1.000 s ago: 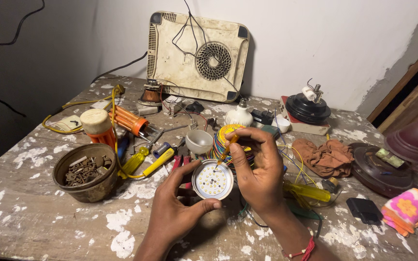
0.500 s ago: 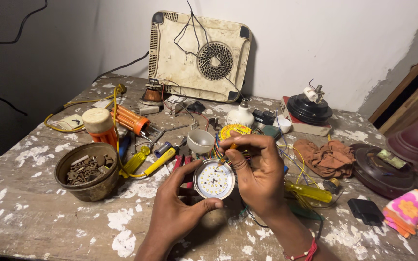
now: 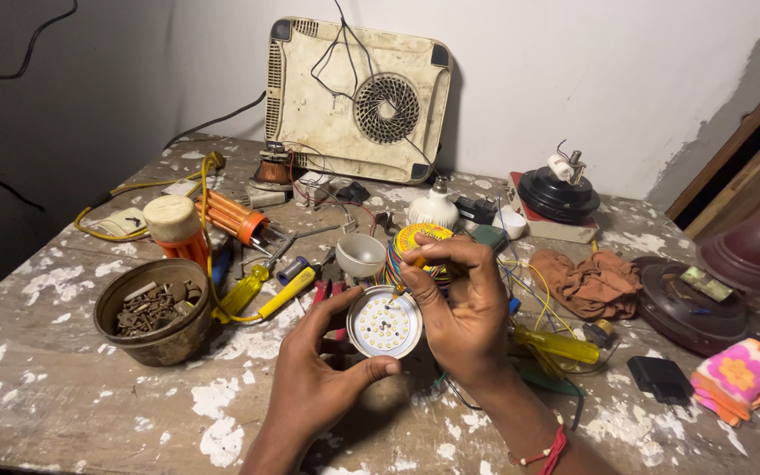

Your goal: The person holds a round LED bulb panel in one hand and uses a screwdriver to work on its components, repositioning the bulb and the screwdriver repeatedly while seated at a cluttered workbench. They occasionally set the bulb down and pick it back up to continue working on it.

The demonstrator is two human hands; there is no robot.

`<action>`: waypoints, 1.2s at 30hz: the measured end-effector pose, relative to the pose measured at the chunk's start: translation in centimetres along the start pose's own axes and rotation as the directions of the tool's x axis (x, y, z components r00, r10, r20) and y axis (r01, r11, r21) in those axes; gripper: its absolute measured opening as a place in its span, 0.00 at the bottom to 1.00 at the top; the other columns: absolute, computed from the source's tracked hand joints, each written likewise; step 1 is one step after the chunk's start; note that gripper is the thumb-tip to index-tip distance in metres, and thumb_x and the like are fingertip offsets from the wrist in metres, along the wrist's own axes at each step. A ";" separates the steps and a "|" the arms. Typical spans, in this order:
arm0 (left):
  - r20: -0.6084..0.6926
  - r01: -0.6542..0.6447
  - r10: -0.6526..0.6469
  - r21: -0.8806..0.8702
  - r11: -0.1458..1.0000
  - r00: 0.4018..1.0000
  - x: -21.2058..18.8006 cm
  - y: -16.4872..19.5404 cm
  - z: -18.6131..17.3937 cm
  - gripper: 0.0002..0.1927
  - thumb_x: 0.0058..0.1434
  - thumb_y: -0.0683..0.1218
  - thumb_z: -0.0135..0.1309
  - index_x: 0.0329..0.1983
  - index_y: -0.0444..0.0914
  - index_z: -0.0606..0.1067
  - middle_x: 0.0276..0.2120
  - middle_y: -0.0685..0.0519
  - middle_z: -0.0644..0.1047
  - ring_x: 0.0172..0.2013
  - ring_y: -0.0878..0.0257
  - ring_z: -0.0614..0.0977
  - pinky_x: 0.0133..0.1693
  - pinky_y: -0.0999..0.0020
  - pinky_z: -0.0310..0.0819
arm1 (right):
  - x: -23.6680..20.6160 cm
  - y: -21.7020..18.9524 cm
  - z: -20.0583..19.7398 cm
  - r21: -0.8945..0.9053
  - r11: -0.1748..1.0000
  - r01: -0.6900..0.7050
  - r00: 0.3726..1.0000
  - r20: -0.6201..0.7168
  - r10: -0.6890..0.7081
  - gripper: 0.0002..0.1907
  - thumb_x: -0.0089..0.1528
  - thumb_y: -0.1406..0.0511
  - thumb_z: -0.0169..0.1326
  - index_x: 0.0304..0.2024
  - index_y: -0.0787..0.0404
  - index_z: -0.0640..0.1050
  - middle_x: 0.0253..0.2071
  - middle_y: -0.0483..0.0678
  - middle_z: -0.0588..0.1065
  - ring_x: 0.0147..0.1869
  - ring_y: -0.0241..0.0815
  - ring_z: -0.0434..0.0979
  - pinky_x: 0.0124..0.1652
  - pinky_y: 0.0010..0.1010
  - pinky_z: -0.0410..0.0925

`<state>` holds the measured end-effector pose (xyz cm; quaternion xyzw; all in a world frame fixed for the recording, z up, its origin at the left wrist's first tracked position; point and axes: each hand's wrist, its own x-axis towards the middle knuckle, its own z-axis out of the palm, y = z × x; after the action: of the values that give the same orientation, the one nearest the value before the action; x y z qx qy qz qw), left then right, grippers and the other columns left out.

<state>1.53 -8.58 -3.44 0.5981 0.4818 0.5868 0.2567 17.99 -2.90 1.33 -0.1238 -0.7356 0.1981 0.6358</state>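
My left hand (image 3: 320, 374) grips a round white light-bulb plate (image 3: 384, 323) dotted with small yellow chips, thumb on its lower edge and fingers along its left rim. My right hand (image 3: 457, 310) hovers over the plate's upper right and pinches a thin orange-handled tool (image 3: 408, 271), whose tip points down at the plate. A red thread band circles my right wrist. Just behind the plate sit a white bulb dome (image 3: 360, 254) and a roll of coloured wire (image 3: 417, 244).
A bowl of rusty screws (image 3: 153, 310) stands at the left, with yellow screwdrivers (image 3: 267, 291) and an orange tool (image 3: 234, 217) nearby. A dirty white appliance with a fan grille (image 3: 358, 101) leans on the wall. A brown rag (image 3: 591, 281), black motor part (image 3: 559, 193) and flowered cloth (image 3: 741, 376) lie right.
The round plate has tipped slightly towards me in my left hand. My right hand has brought the tool's tip closer onto the plate's top edge.
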 end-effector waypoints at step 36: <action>0.009 -0.037 0.037 -0.006 0.999 0.999 0.1 -0.1 0.0 0.47 0.35 0.55 0.77 0.61 0.40 0.73 0.52 0.51 0.82 0.45 0.63 0.86 0.40 0.66 0.84 | -0.1 -0.4 0.3 0.012 1.000 -0.024 1.000 -0.016 0.024 0.15 0.69 0.79 0.53 0.56 0.67 0.69 0.54 0.52 0.71 0.63 0.40 0.74 0.67 0.33 0.68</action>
<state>1.52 -8.45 -3.50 0.6088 0.4676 0.5902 0.2498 17.77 -3.36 1.44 -0.1305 -0.7279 0.2092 0.6398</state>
